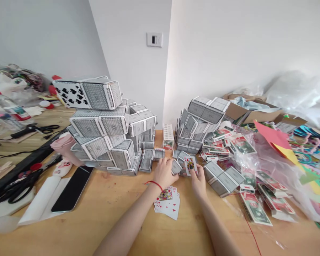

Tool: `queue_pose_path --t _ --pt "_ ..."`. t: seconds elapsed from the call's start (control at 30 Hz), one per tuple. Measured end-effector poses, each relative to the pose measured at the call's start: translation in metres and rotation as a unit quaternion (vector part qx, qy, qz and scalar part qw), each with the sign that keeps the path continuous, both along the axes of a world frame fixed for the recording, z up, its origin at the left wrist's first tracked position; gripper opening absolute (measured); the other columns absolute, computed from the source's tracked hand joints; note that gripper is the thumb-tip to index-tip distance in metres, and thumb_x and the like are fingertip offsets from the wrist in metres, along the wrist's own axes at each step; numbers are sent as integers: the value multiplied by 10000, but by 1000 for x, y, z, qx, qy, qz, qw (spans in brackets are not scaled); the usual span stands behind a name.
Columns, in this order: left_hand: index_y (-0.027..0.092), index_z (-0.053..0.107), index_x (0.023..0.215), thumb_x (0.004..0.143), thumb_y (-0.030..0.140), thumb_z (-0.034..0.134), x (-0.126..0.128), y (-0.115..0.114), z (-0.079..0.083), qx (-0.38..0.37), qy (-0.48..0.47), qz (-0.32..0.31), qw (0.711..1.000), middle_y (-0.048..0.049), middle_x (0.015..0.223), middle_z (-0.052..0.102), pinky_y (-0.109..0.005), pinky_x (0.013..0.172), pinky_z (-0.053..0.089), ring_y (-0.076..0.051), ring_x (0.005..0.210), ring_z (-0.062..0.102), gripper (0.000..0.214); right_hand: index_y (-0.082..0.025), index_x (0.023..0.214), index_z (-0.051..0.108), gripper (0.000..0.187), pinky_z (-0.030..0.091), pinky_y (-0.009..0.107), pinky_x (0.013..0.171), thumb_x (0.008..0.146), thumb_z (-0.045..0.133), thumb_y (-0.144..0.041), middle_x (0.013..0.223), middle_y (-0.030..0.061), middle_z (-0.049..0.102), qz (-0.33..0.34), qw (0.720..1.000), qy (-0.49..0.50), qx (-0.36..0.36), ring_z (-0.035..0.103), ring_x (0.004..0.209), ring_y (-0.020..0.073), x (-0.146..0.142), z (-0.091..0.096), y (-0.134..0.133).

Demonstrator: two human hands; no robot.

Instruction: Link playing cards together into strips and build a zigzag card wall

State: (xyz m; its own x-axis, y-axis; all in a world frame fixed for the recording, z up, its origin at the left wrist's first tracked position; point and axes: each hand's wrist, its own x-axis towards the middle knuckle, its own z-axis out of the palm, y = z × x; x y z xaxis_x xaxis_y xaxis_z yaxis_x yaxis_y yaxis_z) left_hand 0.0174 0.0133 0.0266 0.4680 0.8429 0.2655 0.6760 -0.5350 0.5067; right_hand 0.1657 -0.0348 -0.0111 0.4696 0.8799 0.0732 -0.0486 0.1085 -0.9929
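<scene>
My left hand [164, 173] is closed narrow on a grey card box [176, 167], and my right hand [198, 181] pinches a face card [190, 165] upright, its rank hard to make out. Below, fanned playing cards [167, 205] lie on the wooden table [138, 231], with open room around them; ahead, stacked card boxes [101, 124] hide one another, their lower rows partly cut from view.

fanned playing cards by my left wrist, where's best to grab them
Come from the near side, clear of the left forearm, and pinch the fanned cards at their lower edge: they lie flat and splayed on the wooden table.
</scene>
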Motion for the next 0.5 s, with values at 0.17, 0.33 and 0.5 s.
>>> queue_pose_path --t 0.17,0.33,0.5 --pt "211 489 1137 620 192 622 -20 -6 -13 -54 -158 -30 986 -82 1114 452 -408 927 378 -241 1060 430 535 -156 981 572 444 480 347 711 798 392 -519 968 111 639 36 996 -82 -15 589 839 229 2 5 -2" --pt "212 489 1161 624 146 617 -30 -4 -29 -240 -337 -87 906 -99 1188 414 -319 740 506 -210 1006 507 556 -208 1055 604 382 363 410 928 737 564 -416 1148 84 575 109 984 -141 21 484 1085 259 0 7 -5" --pt "185 487 1150 622 139 662 -40 -1 -28 -347 -461 -103 811 -98 1148 525 -353 855 448 -215 1013 526 559 -223 1111 563 431 342 453 944 696 614 -331 1137 91 569 116 971 -204 36 475 1087 269 3 1 -5"
